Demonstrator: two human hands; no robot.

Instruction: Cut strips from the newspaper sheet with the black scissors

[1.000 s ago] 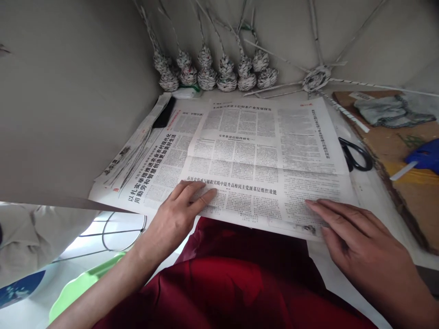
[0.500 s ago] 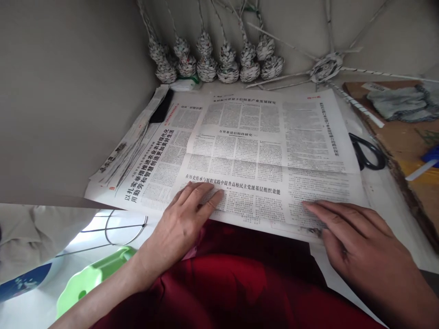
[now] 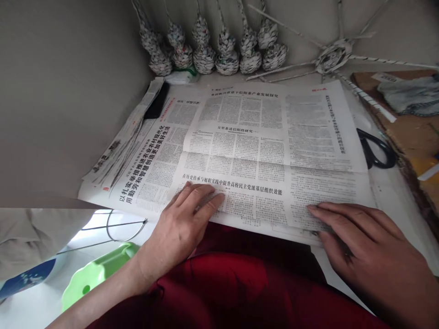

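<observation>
A folded newspaper sheet with dense Chinese print lies spread on the table in front of me, on top of other newspaper pages. My left hand rests flat on the sheet's near left edge, fingers together and pointing right. My right hand lies flat on the near right corner, fingers spread and pointing left. Neither hand holds anything. My red-clothed lap fills the bottom of the view.
Several woven paper gourds stand along the back wall beside a woven star of paper rods. Black scissors lie right of the sheet, next to a brown board. A black phone lies at the left. A green stool stands below left.
The view has tilted and shifted a little, so everything sits slightly higher and further right. Both hands stay pressed on the sheet's near edge with hardly any movement.
</observation>
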